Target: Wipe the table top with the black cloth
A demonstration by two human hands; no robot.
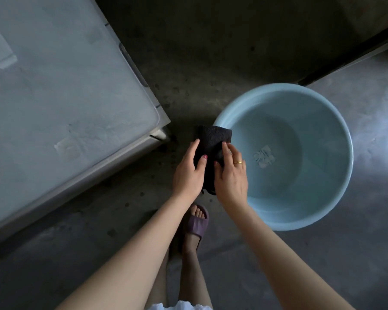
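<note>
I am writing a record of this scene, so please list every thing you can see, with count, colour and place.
black cloth: one, black, held between both hands, above the floor beside the basin's near-left rim.
table top: one, grey, upper left; not touched by the cloth.
basin: one, light blue, on the floor at right; a pale label at its bottom.
floor: grey concrete with dark spots.
slipper: one, purple, on the foot below the hands.
ring: one, gold, on a right-hand finger.
left hand: holds the cloth's left side.
right hand: holds the cloth's right side.
</note>
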